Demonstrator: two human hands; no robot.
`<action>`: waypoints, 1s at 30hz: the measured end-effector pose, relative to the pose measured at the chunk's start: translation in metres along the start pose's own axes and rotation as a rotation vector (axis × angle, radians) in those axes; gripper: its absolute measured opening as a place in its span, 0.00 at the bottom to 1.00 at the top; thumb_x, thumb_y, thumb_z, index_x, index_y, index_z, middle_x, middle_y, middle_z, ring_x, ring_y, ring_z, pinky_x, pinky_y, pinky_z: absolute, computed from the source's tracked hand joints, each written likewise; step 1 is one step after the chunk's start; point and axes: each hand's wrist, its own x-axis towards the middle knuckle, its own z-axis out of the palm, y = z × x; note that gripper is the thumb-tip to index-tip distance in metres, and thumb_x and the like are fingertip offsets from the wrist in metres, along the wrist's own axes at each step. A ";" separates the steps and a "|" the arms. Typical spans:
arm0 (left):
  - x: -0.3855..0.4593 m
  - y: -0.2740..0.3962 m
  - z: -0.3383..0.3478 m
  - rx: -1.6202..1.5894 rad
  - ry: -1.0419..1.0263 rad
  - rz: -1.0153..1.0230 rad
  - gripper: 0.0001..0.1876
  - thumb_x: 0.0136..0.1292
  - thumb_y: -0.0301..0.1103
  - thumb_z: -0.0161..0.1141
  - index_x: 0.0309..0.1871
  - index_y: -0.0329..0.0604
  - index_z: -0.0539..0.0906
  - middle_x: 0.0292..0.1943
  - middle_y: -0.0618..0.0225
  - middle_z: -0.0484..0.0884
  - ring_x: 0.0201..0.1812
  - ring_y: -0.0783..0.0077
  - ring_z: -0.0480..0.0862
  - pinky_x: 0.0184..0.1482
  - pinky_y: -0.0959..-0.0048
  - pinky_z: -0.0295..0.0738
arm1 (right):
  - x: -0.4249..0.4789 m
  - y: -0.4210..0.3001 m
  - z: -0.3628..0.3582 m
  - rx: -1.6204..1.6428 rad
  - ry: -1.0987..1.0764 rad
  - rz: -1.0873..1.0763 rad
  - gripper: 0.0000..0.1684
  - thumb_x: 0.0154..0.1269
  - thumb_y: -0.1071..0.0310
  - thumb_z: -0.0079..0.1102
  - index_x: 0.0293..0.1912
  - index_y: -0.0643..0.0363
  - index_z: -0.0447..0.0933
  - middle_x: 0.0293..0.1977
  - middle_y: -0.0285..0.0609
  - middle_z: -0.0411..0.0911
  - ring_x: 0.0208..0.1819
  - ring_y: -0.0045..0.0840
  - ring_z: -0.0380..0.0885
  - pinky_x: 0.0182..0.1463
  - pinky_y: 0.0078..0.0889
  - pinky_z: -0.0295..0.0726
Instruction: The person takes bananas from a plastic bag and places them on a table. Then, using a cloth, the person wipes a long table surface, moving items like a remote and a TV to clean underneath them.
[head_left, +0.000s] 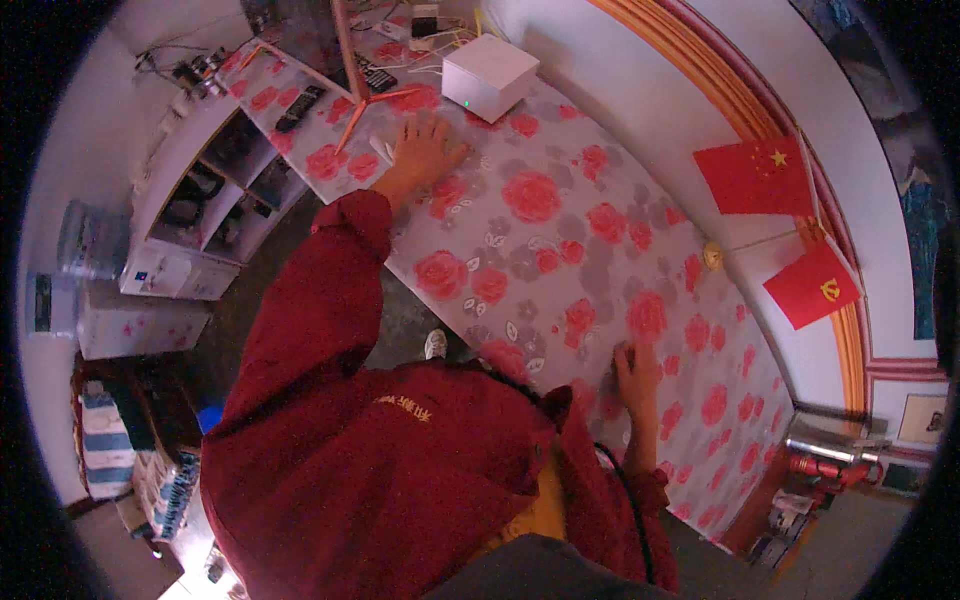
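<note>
My left hand (425, 156) lies palm down with its fingers spread on the rose-patterned tablecloth (480, 232). Beside its wrist is a slim white object (381, 148), partly covered by the hand. A white box-shaped device (489, 79) with a green light stands just beyond the fingertips. Close by are the copper-coloured legs of a stand (364, 101) and a black remote control (300, 107). My right hand (637, 379) rests on the cloth nearer my body, thumb apart from the fingers, which are partly hidden. Nothing shows in either hand.
Another remote (377, 77) and cables (442, 37) lie behind the stand. Two small red flags (756, 178) hang along the wall side. A white shelf unit (225, 180) and a water dispenser bottle (94, 238) stand left. A red cylindrical item (825, 469) sits past the table's right end.
</note>
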 end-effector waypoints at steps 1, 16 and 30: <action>0.008 -0.005 0.014 0.024 0.043 -0.024 0.41 0.67 0.65 0.42 0.72 0.41 0.62 0.74 0.53 0.59 0.74 0.40 0.52 0.73 0.45 0.41 | 0.005 -0.012 0.000 -0.023 0.001 -0.003 0.11 0.65 0.64 0.58 0.36 0.62 0.71 0.30 0.49 0.72 0.36 0.42 0.73 0.41 0.41 0.71; 0.000 0.130 0.032 -0.138 0.016 0.537 0.40 0.66 0.65 0.44 0.71 0.45 0.65 0.74 0.56 0.60 0.76 0.45 0.49 0.74 0.47 0.41 | 0.006 -0.020 0.027 -0.446 0.181 0.066 0.13 0.66 0.60 0.53 0.38 0.62 0.72 0.38 0.55 0.74 0.42 0.50 0.73 0.45 0.53 0.70; 0.140 0.165 0.065 -0.291 0.033 0.404 0.44 0.63 0.66 0.48 0.72 0.41 0.62 0.74 0.50 0.56 0.75 0.39 0.51 0.74 0.46 0.43 | 0.014 -0.036 0.025 -0.487 0.145 0.204 0.15 0.66 0.58 0.54 0.38 0.62 0.72 0.36 0.55 0.75 0.40 0.51 0.73 0.43 0.55 0.70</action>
